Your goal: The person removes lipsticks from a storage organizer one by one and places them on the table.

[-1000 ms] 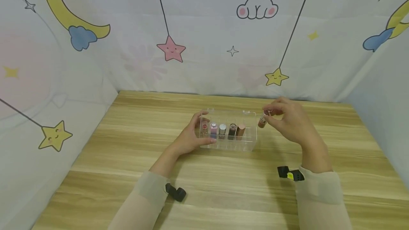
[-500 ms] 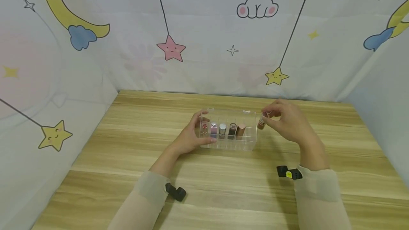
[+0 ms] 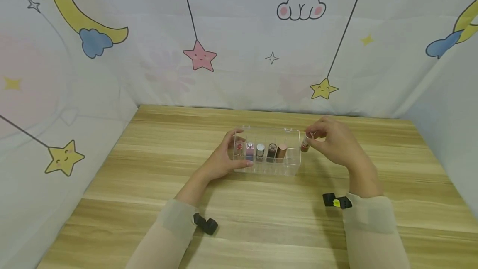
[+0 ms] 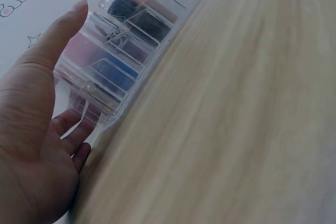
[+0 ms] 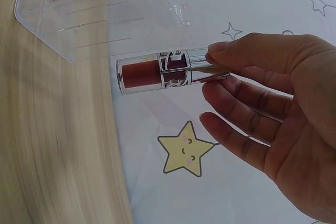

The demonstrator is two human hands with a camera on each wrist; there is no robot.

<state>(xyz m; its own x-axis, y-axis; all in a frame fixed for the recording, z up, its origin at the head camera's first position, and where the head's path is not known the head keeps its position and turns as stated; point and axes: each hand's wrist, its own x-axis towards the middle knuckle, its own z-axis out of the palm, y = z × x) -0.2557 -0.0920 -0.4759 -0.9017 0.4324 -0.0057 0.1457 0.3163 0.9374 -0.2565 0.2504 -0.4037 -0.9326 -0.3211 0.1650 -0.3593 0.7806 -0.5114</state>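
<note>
Lipstick tube [image 5: 143,75] just outside the right end of the clear case [image 3: 277,169]. Compared with a second ago, the right hand [image 3: 336,143] has drawn the tube slightly closer to that end wall; the left hand [image 3: 219,163] has kept its place. For the work in hand, the shift appears to be a fine adjustment only, since the tube remains outside every compartment. The right thumb and fingertips are closed in a pinch on the tube's silver end, with the other fingers loosely bent. The left hand spans the case's left end, thumb along the front and fingers behind, gripping it. Inside the case, a row of five cosmetic tubes [image 3: 260,152] begins at the left end and stops short of the right. Whether the held tube touches the case wall or the table [image 3: 239,215] cannot be told.
</note>
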